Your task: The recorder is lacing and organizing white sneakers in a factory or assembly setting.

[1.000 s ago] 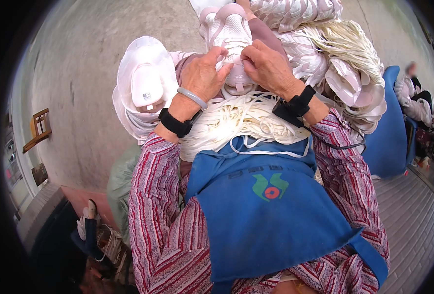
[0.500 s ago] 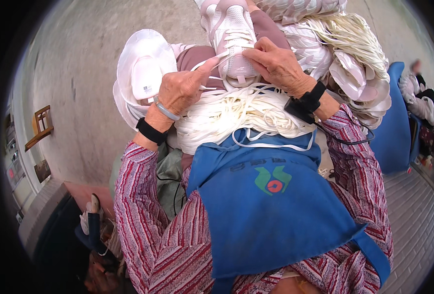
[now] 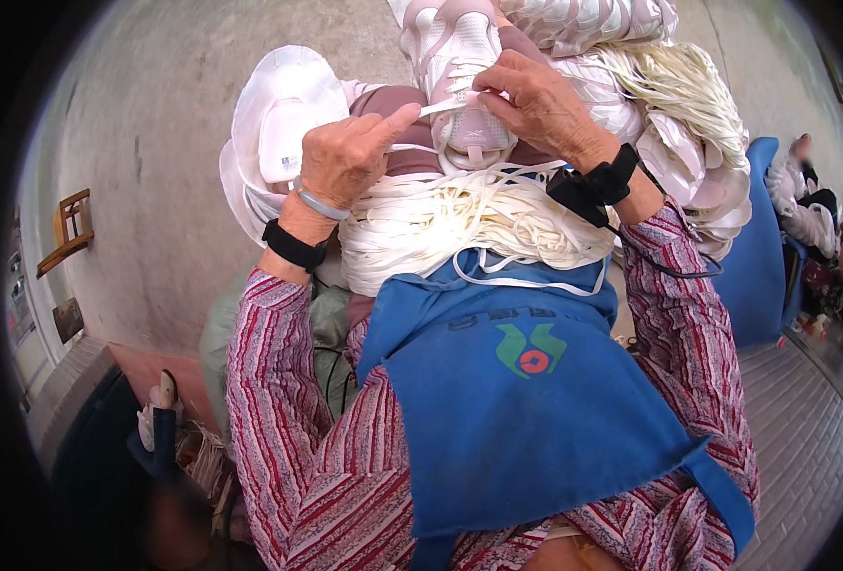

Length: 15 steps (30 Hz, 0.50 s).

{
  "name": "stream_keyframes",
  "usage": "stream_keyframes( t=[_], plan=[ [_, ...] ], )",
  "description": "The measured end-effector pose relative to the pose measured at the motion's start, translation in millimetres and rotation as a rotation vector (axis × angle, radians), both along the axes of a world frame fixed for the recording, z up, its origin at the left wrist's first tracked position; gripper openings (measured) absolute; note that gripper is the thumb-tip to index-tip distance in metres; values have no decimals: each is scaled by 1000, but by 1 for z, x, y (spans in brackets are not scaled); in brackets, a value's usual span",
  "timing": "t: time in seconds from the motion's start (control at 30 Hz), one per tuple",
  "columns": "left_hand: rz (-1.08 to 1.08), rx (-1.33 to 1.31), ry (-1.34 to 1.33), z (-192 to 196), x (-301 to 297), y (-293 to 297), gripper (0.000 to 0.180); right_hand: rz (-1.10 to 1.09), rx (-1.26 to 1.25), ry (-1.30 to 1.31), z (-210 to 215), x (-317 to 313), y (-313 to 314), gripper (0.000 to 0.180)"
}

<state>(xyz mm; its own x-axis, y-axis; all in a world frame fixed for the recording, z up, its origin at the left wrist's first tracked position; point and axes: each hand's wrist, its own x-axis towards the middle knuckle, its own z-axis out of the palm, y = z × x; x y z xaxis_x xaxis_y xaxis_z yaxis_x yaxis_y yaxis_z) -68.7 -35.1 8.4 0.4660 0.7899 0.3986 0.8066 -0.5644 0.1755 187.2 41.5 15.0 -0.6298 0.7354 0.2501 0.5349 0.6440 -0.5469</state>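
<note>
On my lap lies a white and pink sneaker upper (image 3: 483, 43), toe toward me, with white lacing across its tongue. A flat white shoelace (image 3: 442, 107) stretches over its toe end between my two hands. My left hand (image 3: 340, 162) is closed on one end of it, left of the shoe. My right hand (image 3: 540, 109) pinches the lace at the shoe's right side, its fingertips close to the upper. A thick bundle of white shoelaces (image 3: 469, 224) is spread over my lap, just below the toe and above my blue apron (image 3: 545, 438).
White shoe parts (image 3: 283, 143) lie to the left of my lap. On the right are a stack of white and pink uppers (image 3: 697, 176) and a cream lace bundle (image 3: 693, 90). A blue chair (image 3: 759, 266) stands farther right, near another person (image 3: 807, 205). A small wooden stool (image 3: 71, 228) is far left.
My left hand has moved slightly left, away from the shoe, and more lace shows between the hands. My right hand has shifted a little upward on the shoe's right side.
</note>
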Motion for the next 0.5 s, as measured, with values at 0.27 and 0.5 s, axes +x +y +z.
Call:
stream_keyframes(
  t=[0.27, 0.5],
  plan=[
    [122, -223, -322, 7, 36, 7, 25, -109, -77, 3, -22, 3, -13, 13],
    [277, -463, -397, -1, 44, 17, 23, -187, -181, 131, -19, 15, -12, 13]
  ],
)
